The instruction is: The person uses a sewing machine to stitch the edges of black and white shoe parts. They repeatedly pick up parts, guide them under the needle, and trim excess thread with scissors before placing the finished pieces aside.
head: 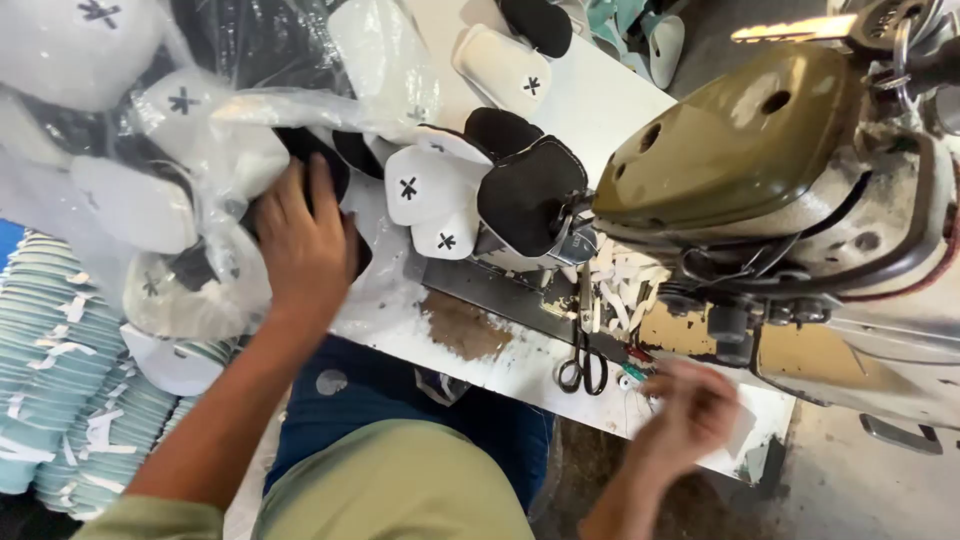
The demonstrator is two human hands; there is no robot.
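Presently, the left hand lay spread flat, fingers released, on a clear plastic bag of white and black cut pieces. The right hand was blurred at the table edge; its grip could not be told. Scissors lay just left of it.

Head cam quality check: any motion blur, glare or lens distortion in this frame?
Head view: right hand is smeared by motion blur; left hand is sharper, only softly blurred. Glare on the clear plastic bag washes out the white pieces inside, and a bright highlight sits on the olive sewing machine. Wide-angle bend shows at the edges. The scissors stay in focus.
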